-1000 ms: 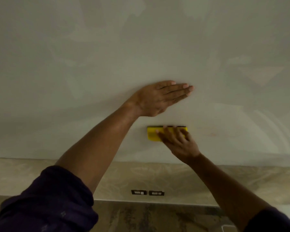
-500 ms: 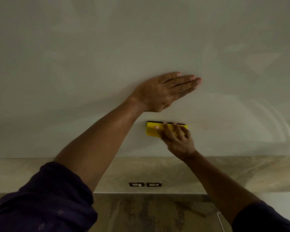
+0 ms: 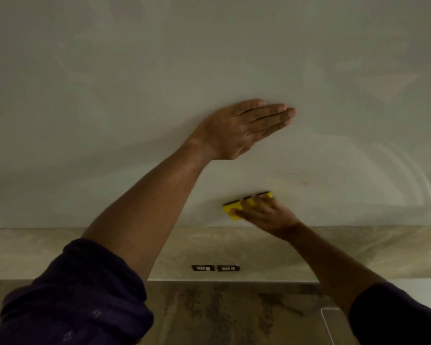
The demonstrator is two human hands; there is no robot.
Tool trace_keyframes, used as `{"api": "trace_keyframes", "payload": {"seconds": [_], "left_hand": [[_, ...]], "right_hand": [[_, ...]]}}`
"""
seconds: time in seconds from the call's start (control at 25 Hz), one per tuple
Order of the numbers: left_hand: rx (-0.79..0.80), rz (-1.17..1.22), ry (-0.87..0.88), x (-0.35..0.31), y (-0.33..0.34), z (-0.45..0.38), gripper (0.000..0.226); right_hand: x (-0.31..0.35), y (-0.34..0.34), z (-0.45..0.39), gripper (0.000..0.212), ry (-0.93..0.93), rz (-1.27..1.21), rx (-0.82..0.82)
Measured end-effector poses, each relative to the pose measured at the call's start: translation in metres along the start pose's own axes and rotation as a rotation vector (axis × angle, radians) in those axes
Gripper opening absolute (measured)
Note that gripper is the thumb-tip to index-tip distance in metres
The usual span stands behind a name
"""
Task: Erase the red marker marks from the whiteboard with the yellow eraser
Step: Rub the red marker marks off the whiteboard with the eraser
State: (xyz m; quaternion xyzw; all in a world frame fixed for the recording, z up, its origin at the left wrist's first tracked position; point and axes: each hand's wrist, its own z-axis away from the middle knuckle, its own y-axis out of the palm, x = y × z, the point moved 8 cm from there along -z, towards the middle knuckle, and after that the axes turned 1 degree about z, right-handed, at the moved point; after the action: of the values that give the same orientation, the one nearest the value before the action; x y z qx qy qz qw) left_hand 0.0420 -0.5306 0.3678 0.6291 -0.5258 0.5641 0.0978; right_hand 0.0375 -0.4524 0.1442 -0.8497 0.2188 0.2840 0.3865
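Observation:
A large whiteboard (image 3: 110, 108) fills the upper part of the head view. My left hand (image 3: 241, 128) lies flat against it, fingers straight and together, pointing right. Below it my right hand (image 3: 264, 215) grips the yellow eraser (image 3: 230, 210), whose black felt edge is against the board; it sits tilted, right end higher, and my fingers cover most of it. Faint red marker marks (image 3: 302, 182) show as a thin smear up and to the right of the eraser.
The whiteboard's lower edge (image 3: 60, 227) meets a beige marbled wall. Two dark wall sockets (image 3: 215, 268) sit low on that wall. Brown patterned floor (image 3: 222, 312) lies beneath. Dark sleeves cover both upper arms.
The eraser has tilted, its right end now higher, and sits lower on the board, nearer the bottom edge. My left hand stays flat in place. A faint red smear now shows.

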Motion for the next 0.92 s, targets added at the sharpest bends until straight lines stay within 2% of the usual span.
{"api": "trace_keyframes", "payload": {"seconds": [0.08, 0.2, 0.36, 0.4, 0.52, 0.72, 0.88, 0.92], "left_hand": [[-0.002, -0.01, 0.009, -0.001, 0.001, 0.0, 0.061], [-0.007, -0.035, 0.014, -0.003, 0.001, -0.001, 0.061], [-0.011, -0.038, 0.01, -0.004, -0.001, -0.001, 0.061], [-0.006, -0.038, 0.009, -0.005, 0.0, -0.002, 0.062], [-0.004, -0.057, 0.012, -0.005, 0.002, 0.0, 0.063], [0.017, -0.052, 0.014, -0.006, 0.004, -0.002, 0.065], [0.008, -0.058, -0.003, -0.003, 0.002, -0.002, 0.065], [0.007, -0.052, -0.005, -0.003, 0.001, -0.001, 0.064]], "right_hand": [[-0.038, -0.02, 0.011, 0.045, 0.241, 0.048, -0.105], [-0.045, -0.032, -0.004, 0.054, 0.533, 0.013, -0.191], [-0.048, -0.037, -0.003, 0.049, 0.449, 0.114, -0.107], [-0.064, -0.045, 0.01, 0.055, 0.51, 0.146, -0.129], [-0.093, -0.066, 0.053, 0.065, 0.98, 0.163, -0.249], [-0.054, -0.034, 0.032, 0.072, 1.393, -0.141, -0.275], [-0.032, -0.02, 0.031, 0.074, 1.454, -0.243, -0.22], [-0.033, -0.019, 0.047, 0.073, 1.555, -0.291, -0.247]]}}
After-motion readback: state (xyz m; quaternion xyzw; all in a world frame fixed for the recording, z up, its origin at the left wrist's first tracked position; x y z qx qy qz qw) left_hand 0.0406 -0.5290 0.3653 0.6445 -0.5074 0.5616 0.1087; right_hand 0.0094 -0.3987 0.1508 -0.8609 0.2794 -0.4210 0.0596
